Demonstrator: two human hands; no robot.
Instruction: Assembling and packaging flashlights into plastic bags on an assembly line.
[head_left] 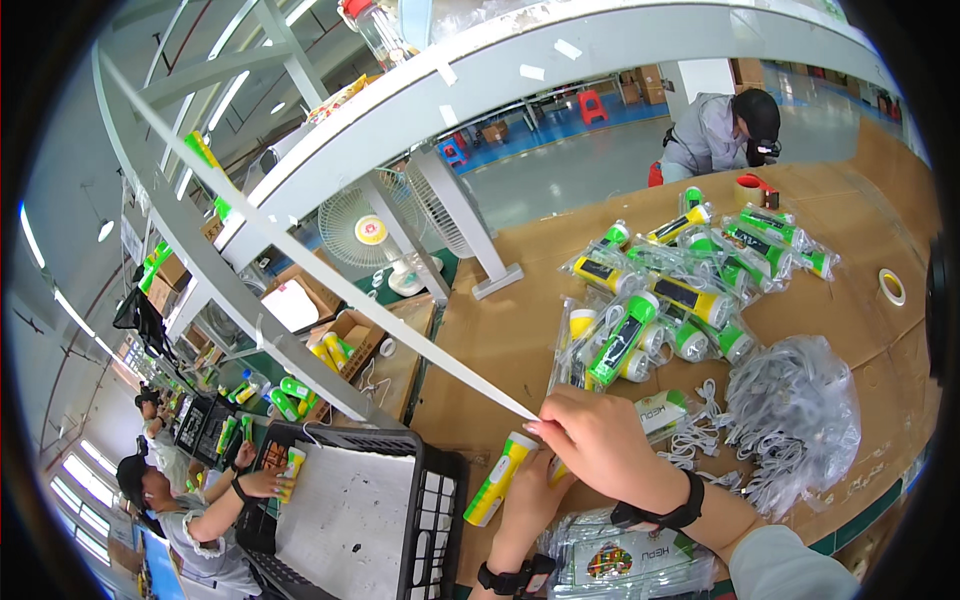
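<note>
My right hand [600, 440] is closed in a pinch. A long white strip [400, 335] slants down from the upper left to its fingertips. Just below, my left hand [530, 495] curls around a yellow flashlight [558, 469], of which only a small piece shows between the hands. Left of those fingers lies another flashlight [497, 482], yellow and green. Beneath my wrists is a stack of clear printed plastic bags [620, 555]. Beyond my right hand, several bagged green and yellow flashlights [625, 338] lie heaped on the cardboard-covered table [500, 350].
A clear bag of white cables [795, 410] lies at the right, with loose cables [700, 430] beside it. A black crate [430, 510] stands left. Further off are a tape roll [891, 287], a fan [370, 230] and metal frame [300, 350]. Two co-workers [195, 530] [715, 130] sit nearby.
</note>
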